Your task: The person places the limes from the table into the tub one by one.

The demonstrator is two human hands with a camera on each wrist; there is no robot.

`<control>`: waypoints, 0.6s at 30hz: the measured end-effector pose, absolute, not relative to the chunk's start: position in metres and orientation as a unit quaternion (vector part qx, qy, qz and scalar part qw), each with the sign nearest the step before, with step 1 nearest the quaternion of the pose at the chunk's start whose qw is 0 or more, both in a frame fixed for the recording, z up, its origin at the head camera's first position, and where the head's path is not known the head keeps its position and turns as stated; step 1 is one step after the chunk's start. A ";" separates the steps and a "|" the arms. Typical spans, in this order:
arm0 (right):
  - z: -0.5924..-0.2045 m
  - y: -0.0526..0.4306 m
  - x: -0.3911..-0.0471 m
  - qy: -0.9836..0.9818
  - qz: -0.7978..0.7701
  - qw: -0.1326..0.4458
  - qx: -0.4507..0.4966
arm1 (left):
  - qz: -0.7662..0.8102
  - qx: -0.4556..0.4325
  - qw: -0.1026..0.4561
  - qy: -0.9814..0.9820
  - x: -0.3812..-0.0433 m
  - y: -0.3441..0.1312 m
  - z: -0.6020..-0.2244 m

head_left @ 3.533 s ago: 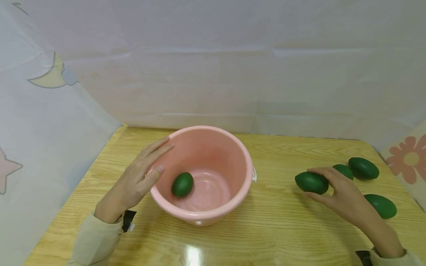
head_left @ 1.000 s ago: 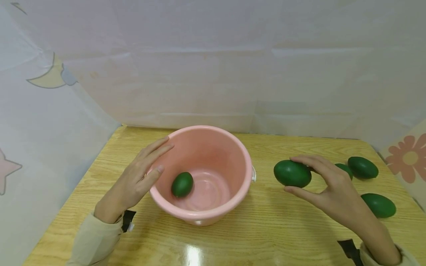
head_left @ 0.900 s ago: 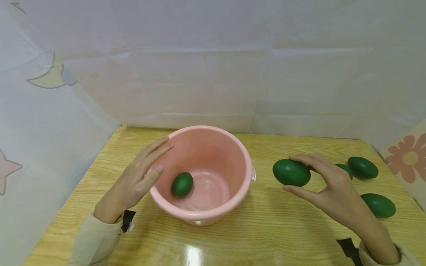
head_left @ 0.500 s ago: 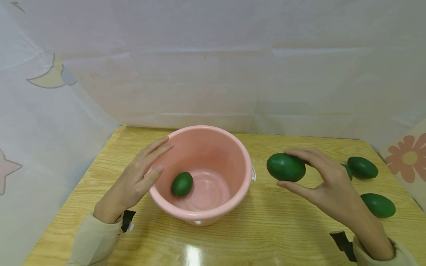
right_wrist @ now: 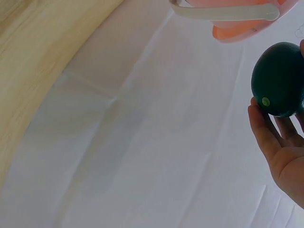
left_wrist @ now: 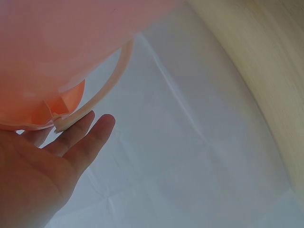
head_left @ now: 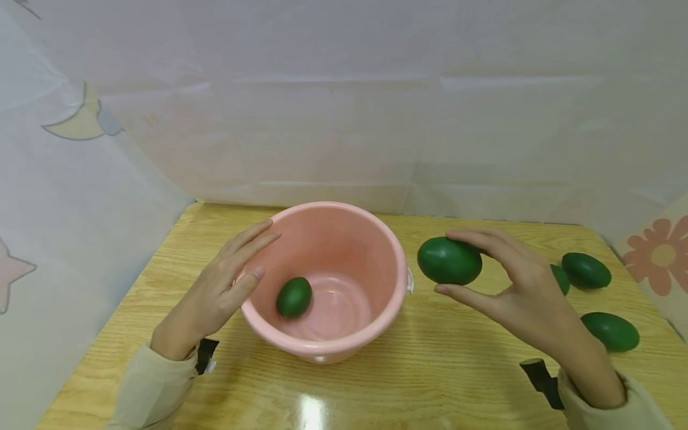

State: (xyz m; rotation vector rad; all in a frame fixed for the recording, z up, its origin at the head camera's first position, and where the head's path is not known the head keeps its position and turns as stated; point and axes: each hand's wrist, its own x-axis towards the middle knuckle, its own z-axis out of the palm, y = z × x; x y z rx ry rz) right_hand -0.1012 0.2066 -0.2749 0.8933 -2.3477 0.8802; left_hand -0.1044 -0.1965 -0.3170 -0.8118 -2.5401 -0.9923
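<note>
My right hand (head_left: 529, 292) holds a dark green avocado (head_left: 449, 260) between thumb and fingers, above the table just right of the pink bucket (head_left: 395, 298). A pale stem spot shows on this avocado (right_wrist: 278, 80) in the right wrist view. My left hand (head_left: 215, 289) rests with extended fingers on the left rim of the bucket. In the left wrist view, its fingers (left_wrist: 90, 145) lie by the rim and the white handle (left_wrist: 107, 85). Another avocado (head_left: 294, 297) lies on the bucket's floor, toward the left.
Further avocados lie at the table's right: one at the back (head_left: 586, 270), one nearer the front (head_left: 611, 331), and one partly hidden behind my right hand (head_left: 560, 279). A patterned pale sheet (head_left: 333, 119) hangs behind the wooden table (head_left: 430, 382).
My right hand has lifted the avocado off the table and carried it left toward the bucket, raising it a little further in the last second. My left hand stays at the rim.
</note>
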 end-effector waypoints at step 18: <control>-0.261 0.182 -0.109 -0.831 0.327 0.246 0.376 | -0.349 -0.274 0.134 -0.886 -0.104 -0.197 -0.314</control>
